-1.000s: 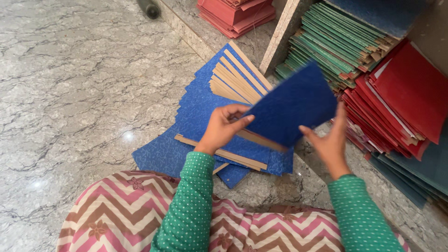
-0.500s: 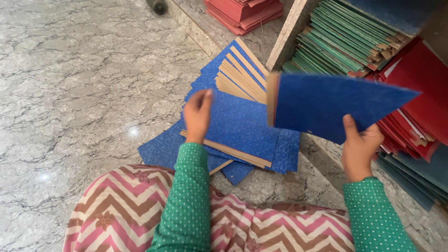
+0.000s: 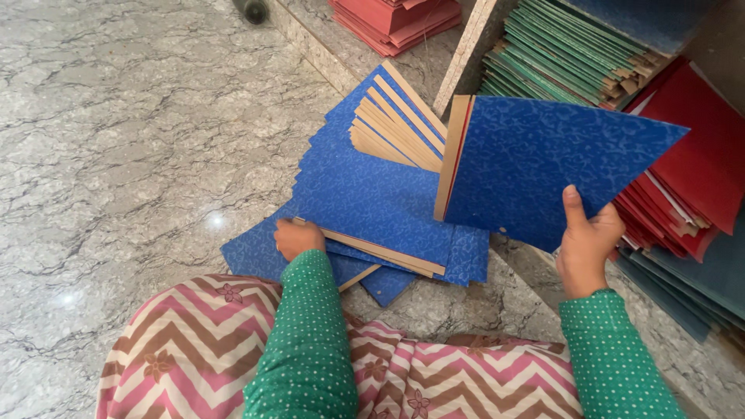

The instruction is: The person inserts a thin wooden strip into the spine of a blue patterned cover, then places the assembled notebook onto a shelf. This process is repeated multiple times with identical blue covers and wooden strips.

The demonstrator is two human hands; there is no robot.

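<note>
Right hand fingers pinch blue folder cover, held raised above the blue cover pile on marble floor. Left hand rests on the pile's near edge, fingers curled.

Head view, steeply down, close

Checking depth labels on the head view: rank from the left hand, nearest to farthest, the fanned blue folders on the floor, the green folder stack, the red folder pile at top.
From the left hand:
1. Fanned blue folders on the floor: touching the hand, just to its right.
2. Red folder pile at top: far up, slightly right, on the ledge.
3. Green folder stack: upper right, behind the wooden divider; not much farther than the red pile.
</note>
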